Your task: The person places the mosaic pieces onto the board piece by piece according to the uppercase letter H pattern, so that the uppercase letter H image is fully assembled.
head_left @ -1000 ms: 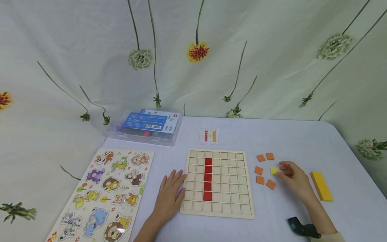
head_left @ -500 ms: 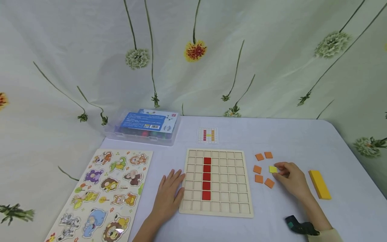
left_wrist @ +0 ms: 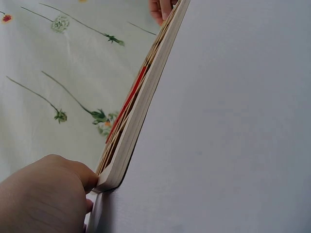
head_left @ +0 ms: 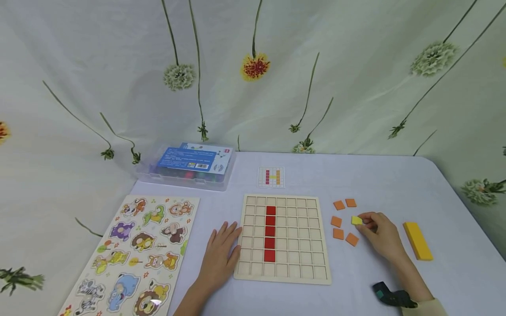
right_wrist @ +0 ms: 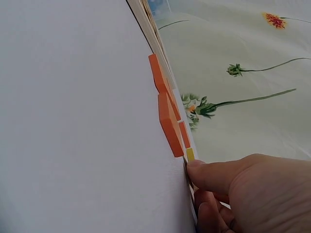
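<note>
My right hand pinches a small yellow square tile between thumb and fingers, low over the table to the right of the board. In the right wrist view the thumb lies against the yellow tile, with other fingers curled below. Several orange tiles lie loose between that hand and the board. The wooden grid board holds a column of several red tiles in its third column. My left hand lies with fingers extended at the board's left edge, its thumb against the board's corner in the left wrist view.
Above the board lies a small pattern card. A clear plastic box stands at the back left, and an animal puzzle board lies at the left. A yellow bar and a dark strap flank the right forearm.
The yellow tile tips slightly in the right hand's fingers. The head view shifted a little between the first two frames. My left hand stays at the board's edge.
</note>
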Tool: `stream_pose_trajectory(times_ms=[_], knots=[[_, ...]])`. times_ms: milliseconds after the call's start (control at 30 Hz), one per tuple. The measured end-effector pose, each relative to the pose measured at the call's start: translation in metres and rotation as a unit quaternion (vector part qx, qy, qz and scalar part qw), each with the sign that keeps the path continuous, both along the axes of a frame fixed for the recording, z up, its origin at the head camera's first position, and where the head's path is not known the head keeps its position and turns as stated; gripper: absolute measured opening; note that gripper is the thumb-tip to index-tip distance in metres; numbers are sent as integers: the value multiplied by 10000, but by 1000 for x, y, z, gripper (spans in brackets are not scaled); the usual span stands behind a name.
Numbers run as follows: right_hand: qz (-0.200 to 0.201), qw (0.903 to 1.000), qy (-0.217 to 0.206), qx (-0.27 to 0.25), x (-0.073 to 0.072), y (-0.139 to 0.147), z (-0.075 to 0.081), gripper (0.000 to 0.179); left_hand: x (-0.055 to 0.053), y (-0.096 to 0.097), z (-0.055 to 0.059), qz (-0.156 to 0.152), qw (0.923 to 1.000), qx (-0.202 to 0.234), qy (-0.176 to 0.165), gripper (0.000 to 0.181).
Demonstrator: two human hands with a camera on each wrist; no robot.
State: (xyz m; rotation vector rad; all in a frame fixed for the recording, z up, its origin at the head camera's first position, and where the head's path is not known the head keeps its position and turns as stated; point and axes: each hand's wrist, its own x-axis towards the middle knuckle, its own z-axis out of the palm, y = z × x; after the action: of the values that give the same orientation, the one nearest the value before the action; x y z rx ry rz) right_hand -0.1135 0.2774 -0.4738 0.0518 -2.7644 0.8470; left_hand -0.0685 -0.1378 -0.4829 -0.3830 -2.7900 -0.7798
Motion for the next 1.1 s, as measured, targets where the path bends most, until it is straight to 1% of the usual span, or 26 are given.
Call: stream_pose_trajectory(times_ms=[133, 267, 367, 500, 567, 700, 833, 933, 1100], knots=[[-52, 10000, -30, -12, 0, 0, 0, 22, 0, 0, 0, -8, 10000, 13, 19, 45], [-189, 9996, -117, -188, -1, 0, 3, 23, 0, 0, -1, -20, 10000, 2, 41, 44], [-307, 9986, -254, -359, 0, -2, 9, 24, 0, 0, -1, -12, 10000, -8, 47, 45], [-347, 9980, -342, -400, 2, -7, 21, 26, 0, -1, -2, -10, 10000, -12, 24, 45], [-266, 9985, -275, -380, 3, -11, 28, 26, 0, -1, -3, -16, 10000, -5, 7, 45], [18, 9992, -152, -382, 4, -23, 41, 26, 0, -1, -3, -17, 10000, 30, -21, 45], [299, 9981, -264, -474, 6, -40, 50, 28, 0, -1, -2, -16, 10000, 30, -45, 45], [509, 9965, -329, -584, 5, -54, 55, 29, 0, -1, -3, -13, 10000, 22, -15, 45], [879, 9939, -186, -638, 1, -78, 59, 26, -1, -1, -4, -10, 10000, 40, 36, 44]])
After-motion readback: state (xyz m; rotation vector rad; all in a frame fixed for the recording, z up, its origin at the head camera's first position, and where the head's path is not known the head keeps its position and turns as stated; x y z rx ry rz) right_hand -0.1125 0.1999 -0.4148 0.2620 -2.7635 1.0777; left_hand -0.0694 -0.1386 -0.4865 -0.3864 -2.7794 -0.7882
